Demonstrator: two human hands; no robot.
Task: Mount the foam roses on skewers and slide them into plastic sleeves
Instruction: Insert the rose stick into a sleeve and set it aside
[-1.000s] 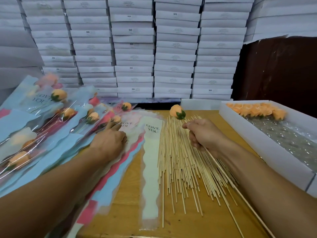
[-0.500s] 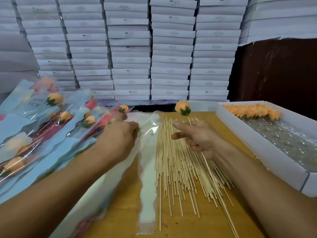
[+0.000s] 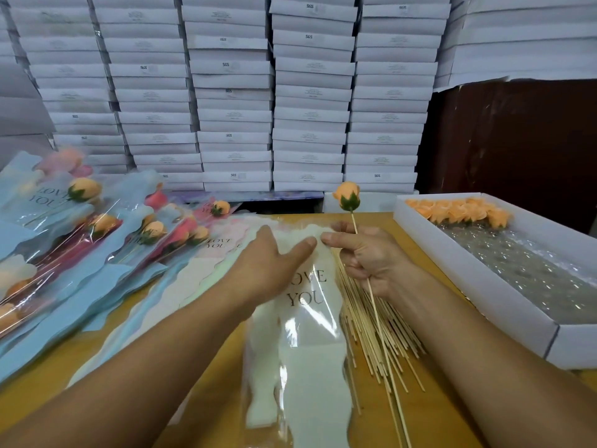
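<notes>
Head view:
Right hand [image 3: 371,257]: gripping a skewer [image 3: 374,305] in curled fingers, rose [image 3: 347,196] riding upright above the knuckles, forefinger reaching left.
Left hand [image 3: 274,263]: lying flat on the sleeve [image 3: 303,350], fingers straight, thumb tip nearly meeting the right forefinger at the sleeve's far edge.
Sleeve: lying on the counter [image 3: 210,379] between the two forearms, long axis running from near edge to far edge; which end is open, cannot tell.
Key relation: sitting just left of the right hand, roughly parallel to the held skewer; right hand nearer the rose, left hand already on the film.
Next move, judging: parting the film with the left hand, then feeding the skewer in lengthwise.
Spare skewers [image 3: 381,334]: fanning out under the right wrist.
Loose roses [image 3: 458,210]: crowding the far end of the tray [image 3: 484,282].
Finished sleeves [image 3: 80,227]: piling up at left.
Writing: "LOVE YOU" showing on the sleeves; "SGS" showing on the stacked boxes [image 3: 310,92].
</notes>
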